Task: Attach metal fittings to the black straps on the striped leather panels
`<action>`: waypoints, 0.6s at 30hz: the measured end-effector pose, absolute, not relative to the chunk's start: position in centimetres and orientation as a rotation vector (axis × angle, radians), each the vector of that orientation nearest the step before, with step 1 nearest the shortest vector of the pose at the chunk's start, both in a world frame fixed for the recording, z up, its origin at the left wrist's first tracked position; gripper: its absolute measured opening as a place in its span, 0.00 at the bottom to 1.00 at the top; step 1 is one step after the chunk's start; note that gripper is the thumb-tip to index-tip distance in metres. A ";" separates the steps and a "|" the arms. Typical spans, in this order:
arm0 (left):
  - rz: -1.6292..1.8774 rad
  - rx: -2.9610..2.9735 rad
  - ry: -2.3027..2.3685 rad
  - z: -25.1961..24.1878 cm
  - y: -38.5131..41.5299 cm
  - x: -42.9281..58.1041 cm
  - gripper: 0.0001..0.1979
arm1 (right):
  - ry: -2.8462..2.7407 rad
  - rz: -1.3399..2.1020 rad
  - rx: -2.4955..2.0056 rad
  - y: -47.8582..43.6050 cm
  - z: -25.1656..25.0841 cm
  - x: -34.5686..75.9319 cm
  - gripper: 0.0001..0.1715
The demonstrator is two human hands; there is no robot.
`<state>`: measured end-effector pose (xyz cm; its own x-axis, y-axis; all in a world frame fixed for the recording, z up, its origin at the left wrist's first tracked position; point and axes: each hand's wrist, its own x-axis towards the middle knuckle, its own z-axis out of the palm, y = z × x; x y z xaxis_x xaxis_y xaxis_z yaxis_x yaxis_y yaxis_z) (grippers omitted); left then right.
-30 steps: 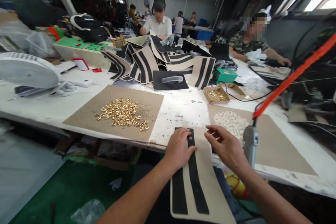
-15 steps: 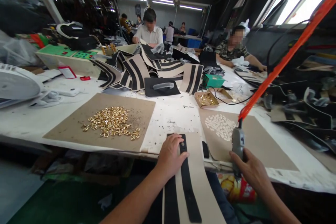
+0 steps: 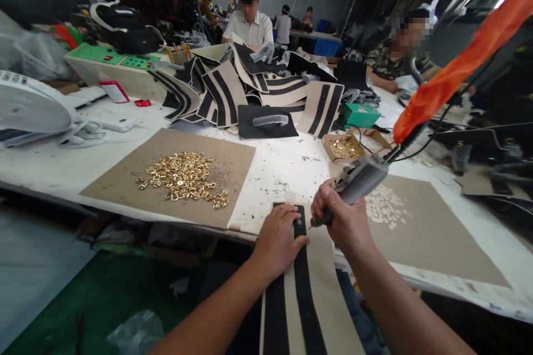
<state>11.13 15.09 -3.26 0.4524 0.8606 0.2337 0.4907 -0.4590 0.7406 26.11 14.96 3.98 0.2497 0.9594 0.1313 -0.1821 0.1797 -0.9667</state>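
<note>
My right hand (image 3: 343,216) is closed around a grey electric screwdriver (image 3: 361,177), tilted with its thin tip down toward the left. The tip is just right of a small metal fastener (image 3: 298,222) at the upper end of a black strap. That strap runs along a beige panel with black stripes (image 3: 322,272), which hangs over the table's front edge. My left hand (image 3: 277,244) holds the panel's upper end, fingers curled on it and thumb on the strap. Whether the tip touches anything cannot be made out.
Gold metal buckles (image 3: 183,177) are heaped on a brown board (image 3: 125,177) at left. Small pale pieces (image 3: 385,205) lie on another board (image 3: 441,233) at right. Small boxes (image 3: 343,147) and piled striped panels (image 3: 287,94) stand behind. An orange-wrapped cord (image 3: 462,61) hangs at right. Co-workers sit beyond.
My right hand has brought the screwdriver left and up from the right board to beside the panel, turning it from upright to slanted. My left hand stays on the panel. The view has shifted slightly.
</note>
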 end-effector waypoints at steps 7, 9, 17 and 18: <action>0.834 2.082 1.094 -3.4 15.2 11.0 0.23 | -1.040 0.915 -1.091 16.4 2.4 25.0 0.21; 0.828 2.084 1.082 -3.4 15.2 11.0 0.22 | -1.046 0.930 -1.100 16.5 2.1 24.9 0.21; 0.800 2.073 1.070 -2.8 15.3 10.9 0.21 | -1.117 0.956 -1.092 16.6 1.7 25.0 0.18; 0.802 2.070 1.068 -2.8 15.4 10.9 0.21 | -1.135 0.958 -1.083 16.6 1.7 25.0 0.18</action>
<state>10.93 15.36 -2.81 0.4773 0.8522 0.2142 0.4436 -0.4442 0.7784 25.04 16.63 1.71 0.1747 0.9626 0.2072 -0.0425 0.2176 -0.9751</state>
